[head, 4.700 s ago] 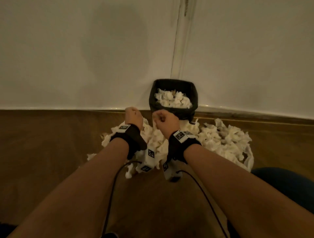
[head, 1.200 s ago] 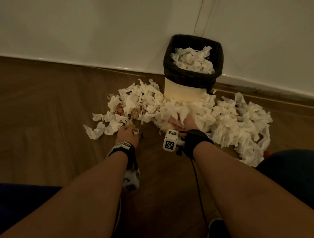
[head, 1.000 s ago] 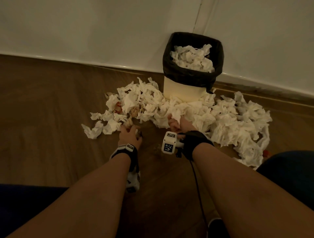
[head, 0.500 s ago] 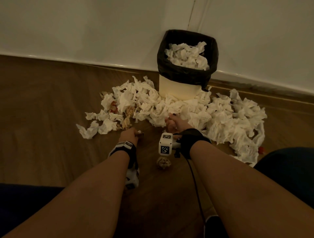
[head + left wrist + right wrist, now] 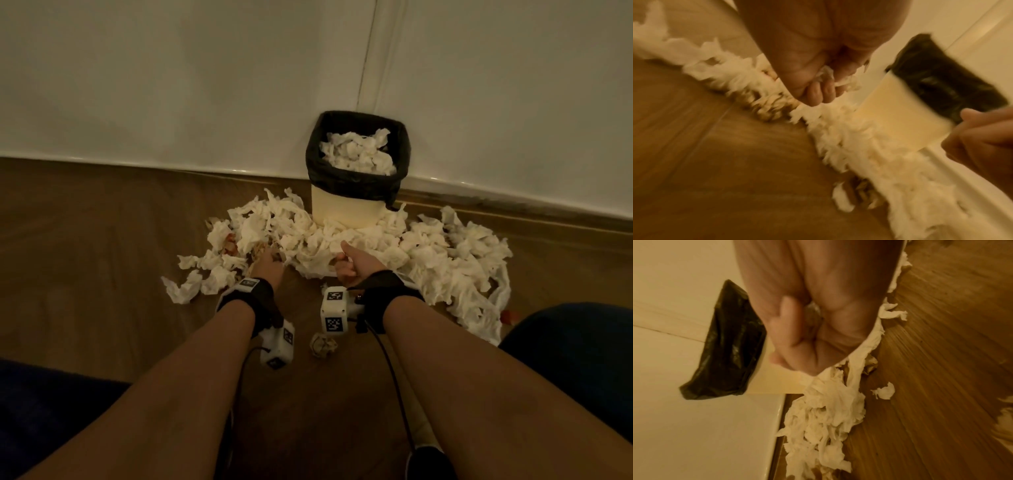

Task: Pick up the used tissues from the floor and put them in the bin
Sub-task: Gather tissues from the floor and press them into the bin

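Tissues (image 5: pixel 394 250) lie in a wide crumpled heap on the wooden floor (image 5: pixel 85 260), wrapped around the near side of the bin (image 5: pixel 346 209), which stands against the far wall (image 5: pixel 171 85) with a black bag (image 5: pixel 356 185) folded over its rim and more tissues inside. The left hand (image 5: pixel 269 265) is at the near left edge of the heap; the left wrist view shows its fingers (image 5: pixel 819 93) curled tight around a small wad of tissue (image 5: pixel 825 75). The right hand (image 5: pixel 356 263) sits at the middle of the heap's near edge, thumb raised, its fingers folded in on a strip of tissue (image 5: pixel 863 356) that trails from the fist into the pile. A single crumpled ball (image 5: pixel 322 346) lies apart on the floor, nearer than both hands.
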A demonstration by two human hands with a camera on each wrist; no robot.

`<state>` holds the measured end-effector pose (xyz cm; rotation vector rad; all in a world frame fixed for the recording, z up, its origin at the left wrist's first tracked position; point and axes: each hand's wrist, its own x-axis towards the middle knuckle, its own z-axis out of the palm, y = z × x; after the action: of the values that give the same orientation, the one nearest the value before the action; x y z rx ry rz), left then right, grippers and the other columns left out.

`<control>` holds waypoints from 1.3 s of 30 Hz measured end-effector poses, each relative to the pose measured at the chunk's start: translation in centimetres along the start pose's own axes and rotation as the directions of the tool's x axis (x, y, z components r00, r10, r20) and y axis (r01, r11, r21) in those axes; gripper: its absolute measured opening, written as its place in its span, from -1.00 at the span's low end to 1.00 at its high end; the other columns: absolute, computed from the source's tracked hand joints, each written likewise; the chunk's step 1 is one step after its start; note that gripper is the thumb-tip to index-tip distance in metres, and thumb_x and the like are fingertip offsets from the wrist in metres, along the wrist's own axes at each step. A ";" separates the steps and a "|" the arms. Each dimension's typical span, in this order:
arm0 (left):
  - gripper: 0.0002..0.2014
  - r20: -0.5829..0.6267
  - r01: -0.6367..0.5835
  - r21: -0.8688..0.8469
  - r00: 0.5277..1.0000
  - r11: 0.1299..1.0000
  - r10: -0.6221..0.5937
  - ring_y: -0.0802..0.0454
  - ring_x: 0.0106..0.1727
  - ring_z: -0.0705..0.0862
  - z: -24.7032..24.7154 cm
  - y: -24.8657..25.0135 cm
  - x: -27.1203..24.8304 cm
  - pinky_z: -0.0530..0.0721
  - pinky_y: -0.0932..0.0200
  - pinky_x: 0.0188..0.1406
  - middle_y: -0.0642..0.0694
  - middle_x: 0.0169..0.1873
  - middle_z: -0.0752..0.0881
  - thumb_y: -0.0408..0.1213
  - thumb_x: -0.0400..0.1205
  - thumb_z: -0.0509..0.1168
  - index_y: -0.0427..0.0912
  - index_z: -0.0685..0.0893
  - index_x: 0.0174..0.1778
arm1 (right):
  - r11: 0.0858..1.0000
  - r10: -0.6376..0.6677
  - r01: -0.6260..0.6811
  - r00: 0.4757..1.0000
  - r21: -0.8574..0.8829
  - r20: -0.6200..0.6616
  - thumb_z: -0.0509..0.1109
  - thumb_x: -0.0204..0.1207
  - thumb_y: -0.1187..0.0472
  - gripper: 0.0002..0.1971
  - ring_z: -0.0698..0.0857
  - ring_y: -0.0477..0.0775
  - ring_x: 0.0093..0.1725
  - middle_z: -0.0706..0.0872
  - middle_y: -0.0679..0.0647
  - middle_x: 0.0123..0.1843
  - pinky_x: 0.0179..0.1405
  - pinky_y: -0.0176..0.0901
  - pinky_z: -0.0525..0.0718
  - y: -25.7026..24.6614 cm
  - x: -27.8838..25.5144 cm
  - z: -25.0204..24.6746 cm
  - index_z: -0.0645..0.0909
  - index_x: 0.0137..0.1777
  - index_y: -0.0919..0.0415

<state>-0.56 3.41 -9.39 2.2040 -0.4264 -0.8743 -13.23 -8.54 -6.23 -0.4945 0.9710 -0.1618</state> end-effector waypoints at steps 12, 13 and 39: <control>-0.46 -0.100 -0.245 -0.082 0.966 0.966 0.237 -0.14 0.08 0.60 -1.8 7.1 -4.3 0.51 0.08 0.08 -0.19 -0.03 0.65 0.20 0.67 -0.04 -0.20 0.61 0.00 | 0.947 -0.283 0.251 0.948 0.201 0.149 -0.08 0.55 0.15 -0.70 0.21 -0.04 -0.69 0.30 0.00 -0.66 -0.51 -0.25 0.13 -4.7 -7.5 2.4 0.33 -0.38 0.12; -0.53 -0.140 -0.279 -0.068 0.953 0.958 0.268 -0.11 -0.07 0.58 -2.0 7.7 -4.7 0.46 0.12 -0.16 -0.15 -0.24 0.62 0.08 0.71 -0.02 -0.21 0.56 -0.24 | 0.947 -0.291 0.261 0.944 0.189 0.153 -0.10 0.54 0.19 -0.70 0.22 -0.03 -0.67 0.31 0.01 -0.65 -0.47 -0.21 0.14 -4.9 -8.1 2.5 0.33 -0.38 0.12; -0.40 -0.186 -0.572 0.013 0.804 0.820 0.564 -0.02 -0.52 0.36 -3.2 26.4 -9.4 0.41 0.08 -0.29 -0.10 -0.58 0.39 0.17 0.67 0.02 -0.17 0.31 -0.59 | 0.617 -0.604 0.475 0.797 -0.627 0.010 0.05 0.67 0.34 -0.69 0.29 -0.06 -0.48 0.38 0.06 -0.38 -0.51 -0.26 0.23 -15.4 -18.3 3.0 0.54 0.28 0.24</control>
<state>-6.13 -8.21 15.70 1.9186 -0.9105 -0.3430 -19.69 -14.67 16.12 -1.4072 1.0408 -0.4693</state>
